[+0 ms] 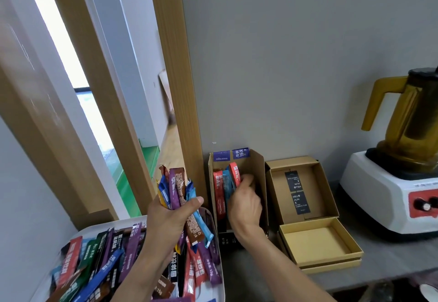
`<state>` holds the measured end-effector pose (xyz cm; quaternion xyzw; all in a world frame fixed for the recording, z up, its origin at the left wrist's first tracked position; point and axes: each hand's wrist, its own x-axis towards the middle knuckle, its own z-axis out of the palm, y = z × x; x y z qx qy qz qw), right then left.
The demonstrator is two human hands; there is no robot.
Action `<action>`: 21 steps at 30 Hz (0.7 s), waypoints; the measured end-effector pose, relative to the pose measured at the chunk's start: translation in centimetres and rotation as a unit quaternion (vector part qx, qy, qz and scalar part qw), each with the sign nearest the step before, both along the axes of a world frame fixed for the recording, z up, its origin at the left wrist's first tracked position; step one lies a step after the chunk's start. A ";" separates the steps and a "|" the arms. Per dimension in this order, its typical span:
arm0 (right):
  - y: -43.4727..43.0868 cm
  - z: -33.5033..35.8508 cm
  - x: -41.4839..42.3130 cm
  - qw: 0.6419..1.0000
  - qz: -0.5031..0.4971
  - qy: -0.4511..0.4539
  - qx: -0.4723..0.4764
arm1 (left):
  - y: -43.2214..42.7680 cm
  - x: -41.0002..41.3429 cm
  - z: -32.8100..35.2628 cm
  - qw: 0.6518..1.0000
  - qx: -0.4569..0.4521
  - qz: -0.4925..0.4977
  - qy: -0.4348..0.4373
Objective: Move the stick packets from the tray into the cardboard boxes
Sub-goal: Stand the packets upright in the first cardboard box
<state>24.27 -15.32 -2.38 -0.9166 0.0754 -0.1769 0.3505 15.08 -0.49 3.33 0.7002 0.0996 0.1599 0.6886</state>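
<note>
Surface: grey counter (391, 261) against a grey wall.
Tall box (251, 171): red and blue stick packets (226, 183) upright; right hand (244, 203) inside, grip hidden (cannot tell).
Left hand (169, 218): fist closed around a bundle (177, 188).
Tray (94, 229): heaped packets.
Flat box (324, 242): open.

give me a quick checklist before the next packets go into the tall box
1. Left hand grips a bundle of stick packets upright: ok.
2. Right hand is inside the tall cardboard box, at the red and blue packets standing there: ok.
3. Room left in that box beside the standing packets: cannot tell, the hand hides it.
4. Second open box holds only two black tags, so it has space: ok.
5. Tray has many packets left: task not done, not ok.
6. Blender stands apart from the boxes: ok.
</note>
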 end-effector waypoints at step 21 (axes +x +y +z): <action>-4.0 3.3 -3.0 0.724 0.296 0.107 0.614 | -1.5 0.9 0.1 1.000 0.009 -0.029 -0.004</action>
